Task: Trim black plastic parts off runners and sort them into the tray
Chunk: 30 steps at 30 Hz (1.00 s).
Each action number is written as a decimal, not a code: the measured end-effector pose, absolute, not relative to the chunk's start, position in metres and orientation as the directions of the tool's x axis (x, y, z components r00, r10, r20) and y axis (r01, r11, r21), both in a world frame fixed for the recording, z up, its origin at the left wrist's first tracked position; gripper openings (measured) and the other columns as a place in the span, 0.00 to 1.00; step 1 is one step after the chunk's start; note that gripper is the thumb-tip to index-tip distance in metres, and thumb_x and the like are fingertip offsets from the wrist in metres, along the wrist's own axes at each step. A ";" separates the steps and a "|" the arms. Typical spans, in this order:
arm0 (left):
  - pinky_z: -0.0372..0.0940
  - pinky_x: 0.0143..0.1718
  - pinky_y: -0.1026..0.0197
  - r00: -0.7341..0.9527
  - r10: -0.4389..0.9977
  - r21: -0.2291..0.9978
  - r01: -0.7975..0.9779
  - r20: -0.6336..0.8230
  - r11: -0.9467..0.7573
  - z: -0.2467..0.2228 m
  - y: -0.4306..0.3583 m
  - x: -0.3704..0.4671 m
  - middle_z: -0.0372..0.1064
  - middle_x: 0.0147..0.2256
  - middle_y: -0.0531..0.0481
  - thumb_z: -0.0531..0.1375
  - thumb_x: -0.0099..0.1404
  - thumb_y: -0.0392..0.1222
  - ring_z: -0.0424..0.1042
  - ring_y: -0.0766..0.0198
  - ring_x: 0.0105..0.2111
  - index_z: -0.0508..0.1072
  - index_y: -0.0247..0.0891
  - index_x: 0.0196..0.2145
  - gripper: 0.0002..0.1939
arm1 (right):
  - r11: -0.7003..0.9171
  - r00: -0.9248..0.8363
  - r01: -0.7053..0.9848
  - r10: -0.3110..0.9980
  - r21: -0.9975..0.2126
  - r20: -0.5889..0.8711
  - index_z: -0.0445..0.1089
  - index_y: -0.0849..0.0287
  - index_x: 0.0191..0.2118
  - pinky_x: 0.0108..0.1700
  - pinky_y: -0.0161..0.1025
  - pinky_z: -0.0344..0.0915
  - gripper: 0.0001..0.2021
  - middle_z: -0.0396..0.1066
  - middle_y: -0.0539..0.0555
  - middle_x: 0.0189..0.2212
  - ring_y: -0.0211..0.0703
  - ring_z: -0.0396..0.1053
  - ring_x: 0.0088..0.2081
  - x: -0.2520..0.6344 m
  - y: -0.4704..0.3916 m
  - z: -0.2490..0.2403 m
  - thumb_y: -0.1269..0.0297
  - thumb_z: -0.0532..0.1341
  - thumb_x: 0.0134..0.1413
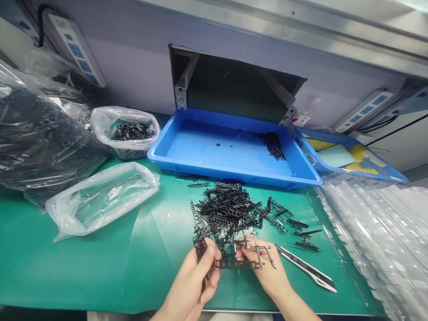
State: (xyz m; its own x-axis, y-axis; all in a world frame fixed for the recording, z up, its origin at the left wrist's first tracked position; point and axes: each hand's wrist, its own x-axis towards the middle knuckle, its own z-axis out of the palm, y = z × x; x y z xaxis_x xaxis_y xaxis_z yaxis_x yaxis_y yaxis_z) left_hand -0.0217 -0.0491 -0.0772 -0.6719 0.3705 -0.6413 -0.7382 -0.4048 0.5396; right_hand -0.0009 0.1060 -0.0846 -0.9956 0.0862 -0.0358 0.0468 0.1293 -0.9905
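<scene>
Near the table's front edge, my left hand (199, 267) is closed around black plastic strips (199, 245), thumb pressed on top. My right hand (265, 272) pinches a black plastic sprue frame (256, 247) with thin crossing bars. Between the hands stretches a ladder-like black strip (237, 264); whether it joins the frame I cannot tell. Just beyond lies a tangled pile of black plastic parts (227, 205), with several loose ones to its right. A utility knife (307, 268) with a white and black handle rests beside my right hand, apart from it.
A blue tray (234, 171) behind the pile holds small black pieces. To the left are an open plastic bag (103, 200), a lined container (125, 142) of black parts and a large full bag (43, 133). Clear plastic trays (384, 236) and a blue basket (377, 176) are right.
</scene>
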 end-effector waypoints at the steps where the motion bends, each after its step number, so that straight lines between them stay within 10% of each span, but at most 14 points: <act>1: 0.43 0.13 0.77 -0.639 0.357 0.501 -0.763 -0.681 -0.410 -0.076 -0.047 -0.021 0.60 0.22 0.57 0.66 0.40 0.57 0.55 0.79 0.17 0.64 0.36 0.31 0.27 | 0.203 -0.994 -0.041 0.090 -0.978 0.061 0.69 0.59 0.21 0.24 0.30 0.62 0.15 0.68 0.51 0.19 0.36 0.65 0.22 0.000 0.104 -0.085 0.58 0.55 0.53; 14: 0.45 0.13 0.73 -0.670 0.402 0.507 -0.738 -0.623 -0.445 -0.082 -0.041 -0.020 0.61 0.17 0.57 0.65 0.46 0.54 0.55 0.76 0.14 0.64 0.38 0.33 0.23 | 0.537 -0.812 -0.414 0.148 -0.735 0.565 0.71 0.56 0.39 0.26 0.33 0.66 0.10 0.69 0.52 0.25 0.38 0.67 0.26 0.009 0.101 -0.094 0.74 0.55 0.52; 22: 0.53 0.21 0.71 -0.821 0.347 0.607 -0.569 -0.453 -0.554 -0.085 -0.047 -0.024 0.64 0.24 0.55 0.64 0.52 0.47 0.58 0.76 0.19 0.64 0.35 0.30 0.15 | 0.450 -0.948 -0.258 0.052 -0.855 0.314 0.73 0.56 0.31 0.25 0.37 0.64 0.10 0.68 0.54 0.21 0.42 0.65 0.23 0.017 0.094 -0.102 0.69 0.54 0.54; 30: 0.47 0.18 0.70 -0.861 0.334 0.828 -0.480 -0.382 -0.290 -0.081 -0.053 -0.038 0.53 0.14 0.60 0.55 0.59 0.51 0.50 0.75 0.15 0.61 0.36 0.32 0.14 | 0.336 -0.941 -0.094 0.278 -0.937 0.194 0.69 0.56 0.23 0.27 0.38 0.66 0.10 0.65 0.53 0.18 0.44 0.67 0.25 0.002 0.099 -0.080 0.58 0.58 0.50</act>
State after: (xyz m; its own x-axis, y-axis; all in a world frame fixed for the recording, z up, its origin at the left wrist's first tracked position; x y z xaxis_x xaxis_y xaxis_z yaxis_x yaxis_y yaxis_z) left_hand -0.0382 -0.0529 -0.0814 -0.8614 0.3343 -0.3824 -0.4800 -0.2895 0.8281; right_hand 0.0015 0.0990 -0.0802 -0.9406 0.2782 0.1945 -0.0943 0.3362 -0.9371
